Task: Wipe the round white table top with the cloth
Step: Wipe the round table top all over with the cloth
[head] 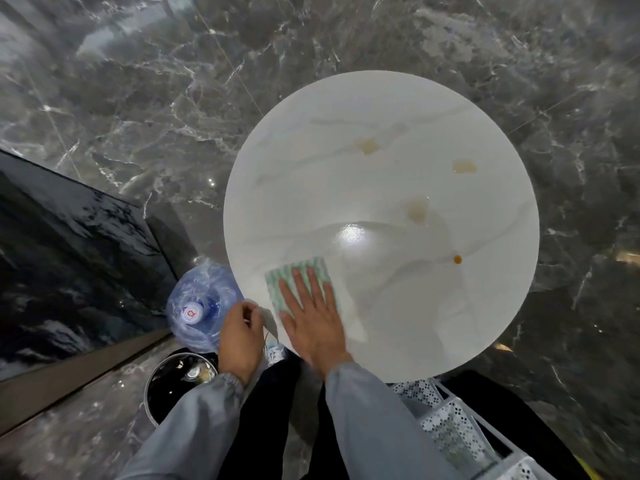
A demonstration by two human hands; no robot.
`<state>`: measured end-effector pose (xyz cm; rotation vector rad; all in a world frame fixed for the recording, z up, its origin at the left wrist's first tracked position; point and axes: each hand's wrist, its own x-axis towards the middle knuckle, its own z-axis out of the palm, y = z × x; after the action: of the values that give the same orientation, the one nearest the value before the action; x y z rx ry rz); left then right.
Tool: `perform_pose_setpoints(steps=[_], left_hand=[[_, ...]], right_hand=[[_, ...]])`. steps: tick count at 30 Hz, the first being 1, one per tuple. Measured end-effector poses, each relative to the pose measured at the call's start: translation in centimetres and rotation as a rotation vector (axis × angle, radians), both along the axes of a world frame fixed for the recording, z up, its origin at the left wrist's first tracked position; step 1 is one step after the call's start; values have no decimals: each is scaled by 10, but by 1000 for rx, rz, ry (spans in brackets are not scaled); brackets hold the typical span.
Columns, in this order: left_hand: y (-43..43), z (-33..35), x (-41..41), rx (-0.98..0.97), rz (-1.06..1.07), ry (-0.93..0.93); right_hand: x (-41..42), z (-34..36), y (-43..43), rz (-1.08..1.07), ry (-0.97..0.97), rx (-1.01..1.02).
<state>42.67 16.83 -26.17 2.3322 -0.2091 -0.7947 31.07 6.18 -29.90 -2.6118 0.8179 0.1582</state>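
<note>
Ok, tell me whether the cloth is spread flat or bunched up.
Spread flat: the cloth lies as a rectangle under the open right hand.

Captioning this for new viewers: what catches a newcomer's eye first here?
The round white table top fills the middle, spotted with brownish stains on its far and right parts. At its near edge the right hand presses flat on a green-patterned cloth, the left hand at the rim near a blue water bottle.

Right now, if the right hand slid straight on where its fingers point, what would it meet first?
Nothing, it seems: the right hand, flat on the cloth, points across bare table top toward the far rim. The brownish stains lie off to its right.
</note>
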Motion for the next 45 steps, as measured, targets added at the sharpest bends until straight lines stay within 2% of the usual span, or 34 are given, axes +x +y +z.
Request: perform_pose_setpoints(steps=[3, 5, 9, 11, 14, 16, 19, 22, 25, 28, 31, 33, 35, 37, 39, 42, 43, 45], left_hand=[[7, 5, -3, 38, -5, 29], [7, 9, -6, 30, -28, 33], [2, 18, -11, -4, -89, 40], [-1, 20, -13, -22, -113, 33], [-2, 14, -14, -8, -171, 21], [0, 10, -15, 13, -188, 34], [-13, 20, -24, 12, -260, 18], [-35, 35, -36, -41, -304, 46], [-55, 41, -46, -55, -377, 32], [-70, 36, -52, -19, -443, 21], [-77, 31, -58, 23, -514, -39], [-81, 28, -60, 43, -498, -120], [-82, 25, -55, 73, -460, -168], [-77, 15, -44, 139, -489, -235], [-68, 3, -32, 246, -469, -309], [-61, 0, -22, 381, -204, -316], [-59, 0, -20, 381, -159, -332], [-53, -6, -12, 359, -198, -363]], right_hand=[[-66, 10, -2, -32, 60, 30], [-101, 14, -35, -151, 162, 28], [-82, 12, -104, -429, 199, -4], [-41, 6, -116, -407, 178, -19], [-4, 1, -95, -215, 119, -65], [-14, 3, -59, -111, 101, -16], [-66, 13, -26, -95, 110, 68], [-125, 20, -41, -204, 210, 132], [-164, 31, -88, -403, 267, 119], [-163, 32, -145, -581, 263, 103], [-126, 17, -182, -684, 235, 71], [-98, 8, -186, -645, 203, 19], [-81, 3, -168, -484, 148, -35], [-84, 11, -134, -310, 98, 23], [-107, 25, -104, -239, 105, 120], [-159, 34, -104, -308, 179, 144], [-172, 35, -117, -358, 201, 125], [-183, 32, -156, -484, 222, 100]])
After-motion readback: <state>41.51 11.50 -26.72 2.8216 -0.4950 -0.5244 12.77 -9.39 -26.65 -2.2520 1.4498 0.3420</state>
